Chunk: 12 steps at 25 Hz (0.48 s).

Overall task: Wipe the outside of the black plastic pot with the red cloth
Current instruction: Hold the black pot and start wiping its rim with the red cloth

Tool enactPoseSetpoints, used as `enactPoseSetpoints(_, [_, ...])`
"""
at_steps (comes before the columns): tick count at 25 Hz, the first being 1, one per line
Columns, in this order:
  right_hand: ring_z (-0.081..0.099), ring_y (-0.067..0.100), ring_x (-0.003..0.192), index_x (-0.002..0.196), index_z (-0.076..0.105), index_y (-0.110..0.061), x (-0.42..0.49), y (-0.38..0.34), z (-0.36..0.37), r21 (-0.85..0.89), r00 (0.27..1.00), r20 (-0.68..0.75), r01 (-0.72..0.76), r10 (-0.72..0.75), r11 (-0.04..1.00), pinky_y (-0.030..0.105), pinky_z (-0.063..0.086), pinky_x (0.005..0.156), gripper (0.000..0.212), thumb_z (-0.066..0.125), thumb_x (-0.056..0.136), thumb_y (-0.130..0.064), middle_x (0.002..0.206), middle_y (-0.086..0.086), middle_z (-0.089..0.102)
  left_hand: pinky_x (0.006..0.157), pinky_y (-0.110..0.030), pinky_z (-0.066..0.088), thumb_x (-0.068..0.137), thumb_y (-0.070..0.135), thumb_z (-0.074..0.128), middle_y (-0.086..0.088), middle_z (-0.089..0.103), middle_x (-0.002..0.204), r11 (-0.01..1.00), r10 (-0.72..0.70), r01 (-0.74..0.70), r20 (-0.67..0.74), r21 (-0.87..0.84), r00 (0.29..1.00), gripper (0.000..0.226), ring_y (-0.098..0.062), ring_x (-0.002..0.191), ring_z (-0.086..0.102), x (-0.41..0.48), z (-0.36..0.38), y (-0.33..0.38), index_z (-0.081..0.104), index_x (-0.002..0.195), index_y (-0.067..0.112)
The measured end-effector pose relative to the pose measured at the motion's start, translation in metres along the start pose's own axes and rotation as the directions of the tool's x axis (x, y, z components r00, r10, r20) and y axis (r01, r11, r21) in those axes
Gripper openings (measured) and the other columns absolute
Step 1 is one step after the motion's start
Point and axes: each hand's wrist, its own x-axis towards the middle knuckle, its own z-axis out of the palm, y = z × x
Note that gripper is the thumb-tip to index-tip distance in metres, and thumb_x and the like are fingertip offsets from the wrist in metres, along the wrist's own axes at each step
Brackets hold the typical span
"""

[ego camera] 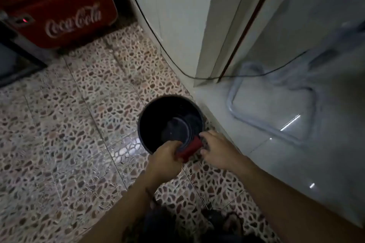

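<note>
A black plastic pot [158,112] stands upright on the pebble-patterned floor, its open mouth facing the camera, close against a white ledge. A red cloth [190,149] lies bunched against the pot's near rim. My left hand [166,157] grips the cloth's left end at the rim. My right hand [217,149] holds the cloth's right end, fingers curled over it. Both hands hide the near side of the pot's wall.
A white tiled ledge [276,144] runs along the right, with a clear hose [231,102] and a black cable [177,65] on it. A white appliance [177,16] stands behind the pot. A red Coca-Cola cooler [65,12] sits at the far left.
</note>
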Motion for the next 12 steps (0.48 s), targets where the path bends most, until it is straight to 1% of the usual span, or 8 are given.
enactPoseSetpoints(1, [0.043,0.025,0.132,0.143,0.046,-0.021,0.012,0.012,0.022,-0.055,0.999,0.011,0.037,-0.036,0.998,0.040,0.039,0.109,0.057,0.061,0.089,-0.028,0.140,0.001,0.047,0.089,-0.041,0.050,0.078,0.024,0.063,-0.004,0.060,0.118,0.999,0.017,-0.017,-0.004,0.040,1.000,0.048,-0.026,0.106,0.060,0.016,0.024,-0.022,0.060,0.125,0.018])
enactPoseSetpoints(2, [0.041,0.025,0.134,0.145,0.045,-0.021,0.027,0.027,0.047,-0.135,0.996,0.020,0.093,-0.091,0.987,0.041,0.036,0.111,0.061,0.062,0.087,-0.029,0.142,0.000,0.047,0.089,-0.040,0.049,0.074,0.026,0.062,-0.003,0.059,0.119,0.991,0.032,-0.033,0.008,0.127,0.999,0.054,-0.026,0.107,0.059,0.030,0.046,-0.041,0.058,0.128,0.021])
enactPoseSetpoints(4, [0.032,0.022,0.141,0.150,0.039,-0.020,0.048,0.048,0.091,-0.285,0.984,0.063,0.177,-0.166,0.942,0.046,0.026,0.118,0.071,0.063,0.084,-0.032,0.150,-0.001,0.042,0.093,-0.039,0.046,0.071,0.029,0.061,0.000,0.058,0.124,0.958,0.040,-0.052,0.046,0.283,0.998,0.063,-0.024,0.113,0.057,0.056,0.078,-0.078,0.052,0.133,0.025])
enactPoseSetpoints(6, [0.025,0.021,0.147,0.150,0.040,-0.021,0.068,0.068,0.130,-0.397,0.967,0.051,0.249,-0.249,0.884,0.054,0.013,0.121,0.072,0.061,0.082,-0.035,0.153,-0.001,0.042,0.093,-0.038,0.043,0.072,0.032,0.059,0.003,0.059,0.123,0.913,0.067,-0.085,0.059,0.399,0.996,0.060,-0.023,0.112,0.058,0.074,0.109,-0.103,0.052,0.131,0.027])
enactPoseSetpoints(7, [0.025,0.022,0.147,0.146,0.046,-0.022,0.077,0.077,0.144,-0.442,0.955,0.017,0.274,-0.298,0.854,0.056,0.009,0.122,0.067,0.060,0.082,-0.037,0.150,-0.002,0.046,0.089,-0.037,0.043,0.074,0.033,0.058,0.003,0.060,0.119,0.902,0.107,-0.107,0.023,0.419,0.994,0.054,-0.024,0.108,0.060,0.083,0.122,-0.115,0.054,0.127,0.027])
enactPoseSetpoints(9, [0.033,0.020,0.140,0.134,0.060,-0.027,0.094,0.090,0.155,-0.471,0.923,-0.037,0.321,-0.382,0.822,0.054,0.011,0.120,0.049,0.059,0.086,-0.039,0.138,-0.006,0.057,0.083,-0.035,0.043,0.074,0.035,0.055,0.005,0.063,0.114,0.893,0.175,-0.130,-0.065,0.431,0.983,0.048,-0.024,0.102,0.062,0.094,0.134,-0.127,0.057,0.121,0.028])
enactPoseSetpoints(10, [0.037,0.019,0.136,0.129,0.064,-0.029,0.101,0.095,0.157,-0.440,0.916,-0.040,0.343,-0.400,0.830,0.051,0.017,0.118,0.041,0.059,0.089,-0.037,0.131,-0.008,0.062,0.082,-0.034,0.043,0.073,0.036,0.054,0.006,0.064,0.114,0.895,0.194,-0.132,-0.106,0.427,0.975,0.049,-0.023,0.101,0.063,0.098,0.136,-0.131,0.059,0.121,0.028])
enactPoseSetpoints(12, [0.044,0.017,0.128,0.120,0.070,-0.030,0.111,0.103,0.159,-0.311,0.905,-0.019,0.398,-0.424,0.863,0.045,0.031,0.112,0.031,0.060,0.091,-0.031,0.122,-0.007,0.065,0.084,-0.035,0.046,0.070,0.039,0.054,0.006,0.065,0.114,0.905,0.239,-0.165,-0.149,0.392,0.959,0.054,-0.022,0.102,0.063,0.101,0.141,-0.140,0.060,0.122,0.027])
